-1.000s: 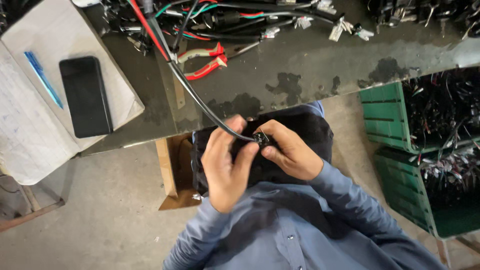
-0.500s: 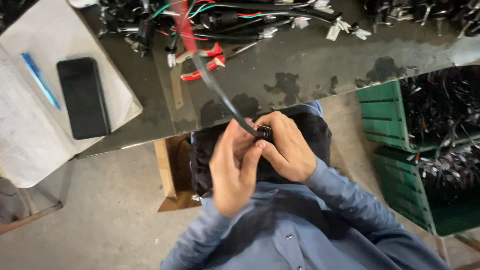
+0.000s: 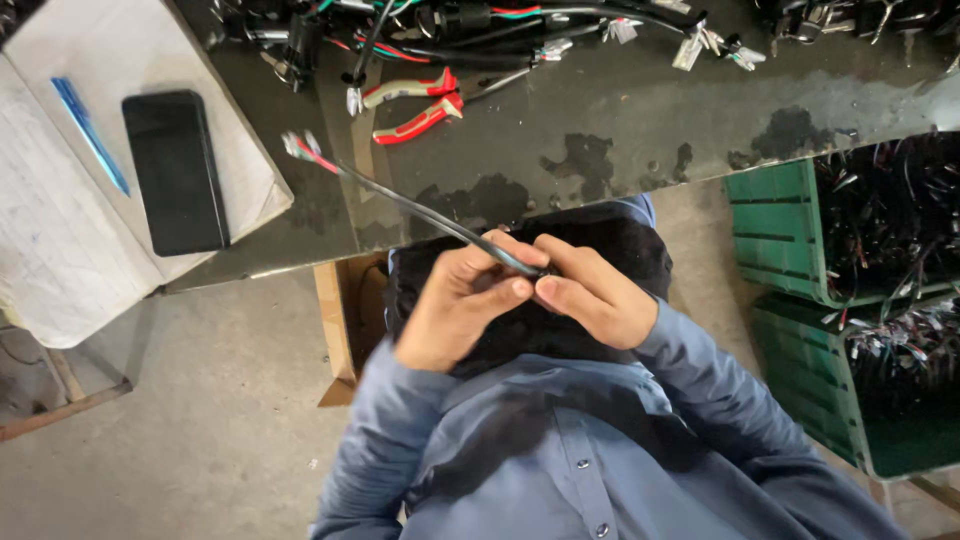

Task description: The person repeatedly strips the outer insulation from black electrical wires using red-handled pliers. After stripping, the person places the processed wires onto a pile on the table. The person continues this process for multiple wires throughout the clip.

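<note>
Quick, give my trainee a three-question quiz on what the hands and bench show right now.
1. True or false: both hands grip the black cable.
2. What lies on the white paper beside the blue pen? A) black phone B) pliers C) green crate
3. What colour are the handles of the pliers on the bench?

Key: 1 true, left hand and right hand meet on it. 2 A, the phone. 3 red.

Head view, steeply down, close.
</note>
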